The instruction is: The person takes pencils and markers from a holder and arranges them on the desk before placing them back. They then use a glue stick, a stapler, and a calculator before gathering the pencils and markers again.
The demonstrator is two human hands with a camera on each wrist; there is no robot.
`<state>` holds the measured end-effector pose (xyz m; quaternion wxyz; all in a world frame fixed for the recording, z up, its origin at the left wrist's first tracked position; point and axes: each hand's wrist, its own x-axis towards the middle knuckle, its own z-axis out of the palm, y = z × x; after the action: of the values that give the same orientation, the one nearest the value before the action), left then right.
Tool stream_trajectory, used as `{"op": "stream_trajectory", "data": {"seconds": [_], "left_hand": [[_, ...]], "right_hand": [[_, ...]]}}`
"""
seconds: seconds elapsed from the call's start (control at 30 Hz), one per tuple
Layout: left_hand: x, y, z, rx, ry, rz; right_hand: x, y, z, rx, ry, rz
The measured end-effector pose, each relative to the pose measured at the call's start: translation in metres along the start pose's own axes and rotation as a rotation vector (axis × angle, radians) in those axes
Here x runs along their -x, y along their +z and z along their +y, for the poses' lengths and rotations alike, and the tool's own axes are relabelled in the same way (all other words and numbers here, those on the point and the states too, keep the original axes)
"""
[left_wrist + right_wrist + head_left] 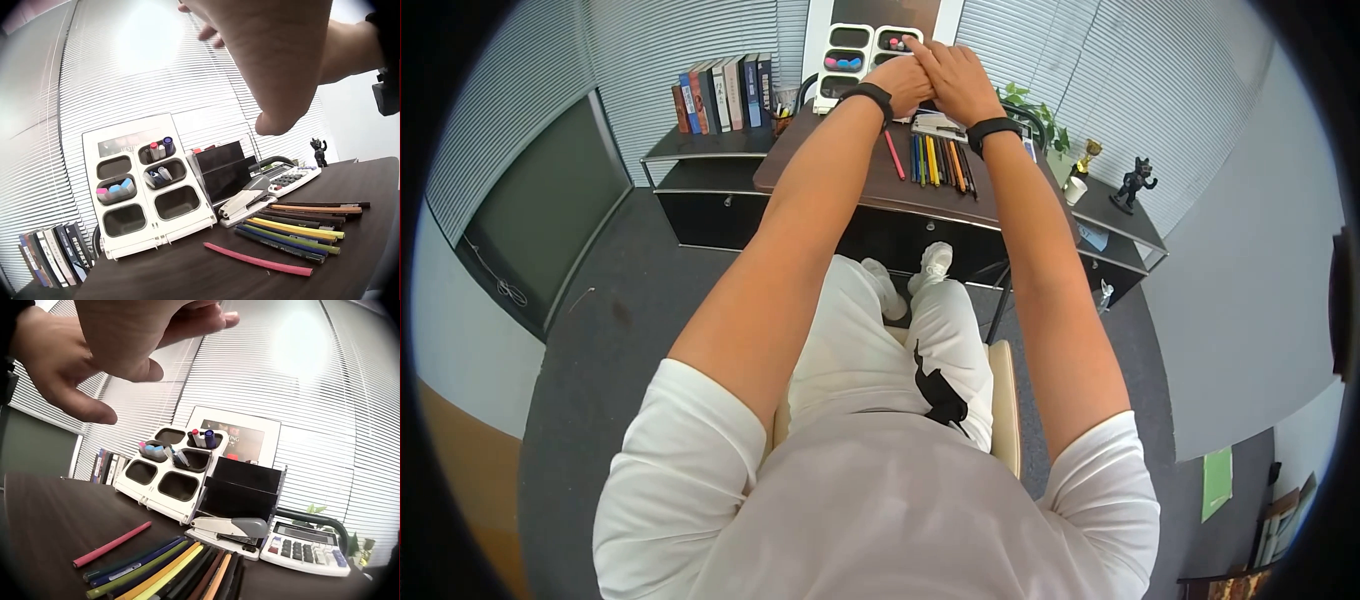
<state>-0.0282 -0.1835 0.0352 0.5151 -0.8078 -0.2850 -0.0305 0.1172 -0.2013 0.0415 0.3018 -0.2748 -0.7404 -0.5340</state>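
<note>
Both hands are raised over the desk, one overlapping the other in the head view. My left hand [903, 82] is partly hidden behind my right hand [960, 85], whose fingers reach across it. Nothing shows in either hand. Seen from the right wrist, the left hand [56, 378] has its thumb stretched out. Below them lies a row of colored pencils [938, 160], with a pink pencil [259, 259] apart to its left. Behind the pencils stand a white stapler [228, 528] and a white six-compartment organizer [150, 187] holding markers [162, 149] and pink and blue highlighters [119, 189].
A black desktop holder [244, 481] stands beside the organizer, with a calculator [306, 550] to its right. Books [725, 95] line the left shelf. A black figurine [1137, 185], a trophy [1088, 155] and a white cup [1076, 190] stand at the right.
</note>
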Motion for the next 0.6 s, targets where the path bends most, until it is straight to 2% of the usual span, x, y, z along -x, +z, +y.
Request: {"op": "stream_trajectory", "data": {"seconds": [0.07,0.1,0.2,0.23,0.27,0.33,0.37,0.47,0.53,0.57,0.6], "left_hand": [[0.004,-0.004,0.0,-0.11,0.024,0.163],[0.004,-0.004,-0.002,-0.153,0.03,0.246],[-0.003,-0.005,-0.002,-0.16,-0.024,0.187],[-0.007,-0.007,0.001,-0.179,-0.051,0.108],[-0.009,-0.005,0.003,-0.226,-0.068,0.111],[-0.015,0.009,0.0,-0.244,-0.032,0.194],[-0.015,0.011,-0.001,-0.24,-0.031,0.191],[-0.015,0.013,0.001,-0.254,-0.037,0.22],[-0.018,0.011,0.001,-0.19,-0.098,0.088],[-0.018,0.012,-0.001,-0.094,-0.105,0.132],[-0.021,0.015,-0.01,-0.108,-0.035,0.024]], "right_hand": [[0.0,-0.003,0.003,-0.111,0.147,-0.363],[0.002,0.001,0.005,-0.083,0.066,-0.146],[0.001,0.002,0.01,-0.054,0.075,-0.116],[-0.005,0.001,0.014,-0.104,0.191,-0.466],[-0.01,-0.009,0.013,-0.11,0.189,-0.471],[-0.019,-0.032,0.007,-0.157,0.285,-0.637],[-0.005,-0.011,0.013,-0.079,0.131,-0.295],[-0.01,-0.013,0.011,-0.054,0.169,-0.373],[-0.013,-0.016,0.009,-0.08,0.204,-0.34],[-0.013,-0.013,0.01,-0.092,0.187,-0.323],[-0.012,-0.007,0.014,-0.105,0.169,-0.308]]}}
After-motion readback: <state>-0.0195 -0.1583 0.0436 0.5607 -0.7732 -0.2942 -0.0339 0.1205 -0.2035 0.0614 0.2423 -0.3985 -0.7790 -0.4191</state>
